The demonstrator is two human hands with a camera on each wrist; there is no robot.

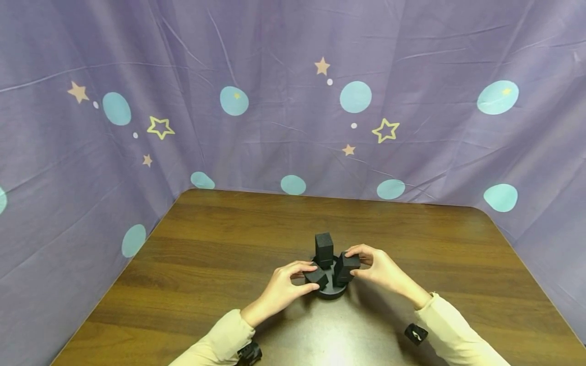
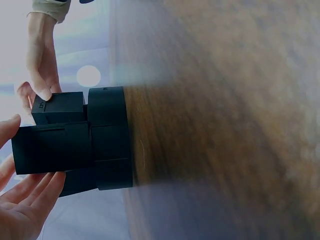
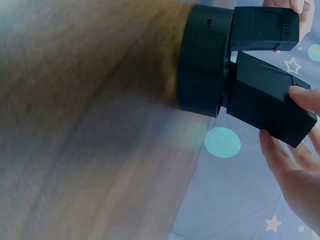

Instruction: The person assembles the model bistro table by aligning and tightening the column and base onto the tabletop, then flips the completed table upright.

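Observation:
A round black base [image 1: 331, 293] stands on the table with three black rectangular blocks on it. My left hand [image 1: 285, 285] holds the left block [image 1: 316, 276] between thumb and fingers; the left wrist view shows this block [image 2: 52, 148] close up. On the other side, my right hand [image 1: 378, 266] pinches the right block [image 1: 348, 265] near its top. That block [image 3: 270, 100] leans at an angle to the base [image 3: 204, 60] in the right wrist view. At the back, the third block [image 1: 324, 248] stands upright, untouched by either hand.
The brown wooden table [image 1: 238, 234] has a rounded far edge, and a purple curtain [image 1: 293, 137] with stars and blue spots hangs behind and beside it. Small black devices sit at the left cuff [image 1: 249, 353] and right cuff [image 1: 416, 333].

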